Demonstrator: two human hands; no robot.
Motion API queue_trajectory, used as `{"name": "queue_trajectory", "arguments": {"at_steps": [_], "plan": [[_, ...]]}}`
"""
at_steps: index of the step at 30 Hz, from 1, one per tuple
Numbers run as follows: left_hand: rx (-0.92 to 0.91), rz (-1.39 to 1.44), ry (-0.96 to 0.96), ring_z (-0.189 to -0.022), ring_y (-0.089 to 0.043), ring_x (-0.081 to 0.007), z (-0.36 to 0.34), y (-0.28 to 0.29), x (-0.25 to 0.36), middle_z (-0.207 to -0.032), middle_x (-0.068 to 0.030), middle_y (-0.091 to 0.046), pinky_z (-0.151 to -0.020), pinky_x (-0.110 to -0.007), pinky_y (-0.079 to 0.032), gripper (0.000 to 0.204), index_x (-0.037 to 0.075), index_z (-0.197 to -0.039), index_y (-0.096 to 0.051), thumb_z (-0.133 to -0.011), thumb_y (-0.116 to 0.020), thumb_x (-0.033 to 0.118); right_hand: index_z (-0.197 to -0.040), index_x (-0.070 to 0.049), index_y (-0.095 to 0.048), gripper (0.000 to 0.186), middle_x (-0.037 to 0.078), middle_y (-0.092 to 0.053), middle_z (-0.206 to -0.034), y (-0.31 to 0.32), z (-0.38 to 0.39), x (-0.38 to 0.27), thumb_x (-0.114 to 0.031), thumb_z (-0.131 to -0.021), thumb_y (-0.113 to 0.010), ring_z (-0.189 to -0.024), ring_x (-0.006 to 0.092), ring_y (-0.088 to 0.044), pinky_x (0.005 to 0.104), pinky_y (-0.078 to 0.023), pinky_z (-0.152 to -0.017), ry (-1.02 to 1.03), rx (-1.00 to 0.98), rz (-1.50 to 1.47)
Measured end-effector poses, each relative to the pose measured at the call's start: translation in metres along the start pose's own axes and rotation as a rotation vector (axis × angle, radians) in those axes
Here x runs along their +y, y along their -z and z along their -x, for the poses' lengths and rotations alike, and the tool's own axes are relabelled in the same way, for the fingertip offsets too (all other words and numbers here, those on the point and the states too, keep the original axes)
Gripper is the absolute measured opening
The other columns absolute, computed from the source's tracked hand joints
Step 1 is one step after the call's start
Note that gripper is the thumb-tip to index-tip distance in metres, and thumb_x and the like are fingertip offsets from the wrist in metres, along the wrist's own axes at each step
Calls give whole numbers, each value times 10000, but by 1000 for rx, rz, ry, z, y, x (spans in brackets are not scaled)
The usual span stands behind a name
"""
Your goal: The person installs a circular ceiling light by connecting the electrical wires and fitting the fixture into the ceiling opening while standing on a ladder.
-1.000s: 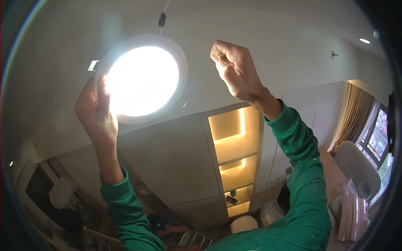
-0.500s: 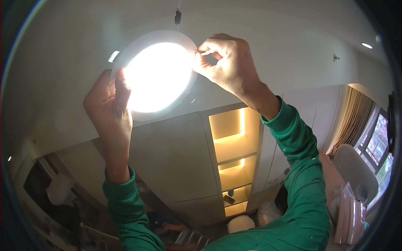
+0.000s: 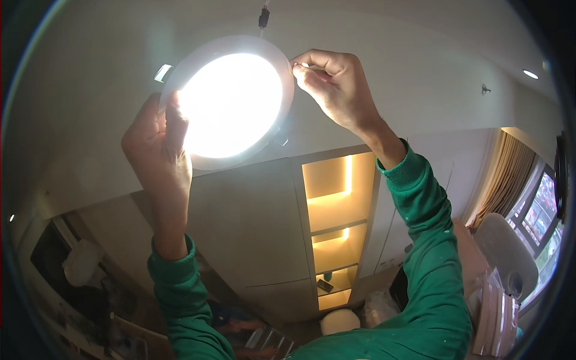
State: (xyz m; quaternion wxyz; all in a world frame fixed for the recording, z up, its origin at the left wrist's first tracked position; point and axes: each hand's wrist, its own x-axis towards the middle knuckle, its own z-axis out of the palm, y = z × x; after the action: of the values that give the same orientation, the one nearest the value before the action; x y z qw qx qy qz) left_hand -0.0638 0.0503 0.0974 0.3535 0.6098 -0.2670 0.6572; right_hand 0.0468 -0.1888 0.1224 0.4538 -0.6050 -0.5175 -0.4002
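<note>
A lit round downlight (image 3: pixel 234 105) with a white rim is up near the ceiling, its bright face toward me. My left hand (image 3: pixel 157 141) grips its left edge, thumb on the front and fingers behind. My right hand (image 3: pixel 336 87) is closed in a pinch beside the upper right rim; a small pale sliver shows at the fingertips, too small to name. One metal spring clip (image 3: pixel 162 73) sticks out past the upper left rim, another clip (image 3: pixel 281 139) at the lower right. Above the light, a black connector (image 3: pixel 263 18) hangs on a thin cable.
Tall pale cabinets (image 3: pixel 252 228) flank a lit shelf niche (image 3: pixel 336 225) ahead. A small fitting (image 3: pixel 485 89) and a lit ceiling lamp (image 3: pixel 530 74) are on the right. Beyond are a curtain (image 3: pixel 510 174) and a window. A stepladder (image 3: pixel 270 342) shows below.
The downlight has shifted slightly up and right, and its lower right clip shows more clearly. My right hand has moved a little right, its pinch tighter. My left hand keeps its grip.
</note>
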Motion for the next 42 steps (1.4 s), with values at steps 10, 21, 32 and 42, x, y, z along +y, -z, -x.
{"name": "queue_trajectory", "arguments": {"at_steps": [10,21,32,42], "plan": [[-36,-32,-34,-641,-284,-63,2,-1,7,-694,51,-357,-566,-245,-247,163,-46,-914,-634,-991,-639,97,-836,-46,-720,89,61,-696,-730,-1,0,2,-107,-816,-782,-625,151,-620,293,-481,-576,295,148,293],[-51,101,-47,-668,-269,-71,10,-6,19,-714,55,-335,-572,-260,-237,192,-52,-852,-598,-981,-650,79,-820,-51,-701,100,72,-680,-708,-12,0,8,-84,-761,-775,-572,209,-606,331,-484,-547,409,327,470],[73,-36,2,-617,-210,-63,-3,10,-6,-681,69,-283,-538,-266,-182,248,-46,-821,-589,-982,-678,120,-939,10,-743,143,43,-757,-831,3,0,-6,-117,-910,-683,-720,91,-631,249,-531,-689,-2,78,-92],[13,6,74,-634,-227,-65,2,4,4,-693,63,-299,-552,-257,-198,200,-54,-855,-604,-983,-655,91,-796,-81,-694,127,9,-668,-723,-2,0,-10,-81,-753,-814,-628,166,-599,297,-473,-566,289,174,441]]}}
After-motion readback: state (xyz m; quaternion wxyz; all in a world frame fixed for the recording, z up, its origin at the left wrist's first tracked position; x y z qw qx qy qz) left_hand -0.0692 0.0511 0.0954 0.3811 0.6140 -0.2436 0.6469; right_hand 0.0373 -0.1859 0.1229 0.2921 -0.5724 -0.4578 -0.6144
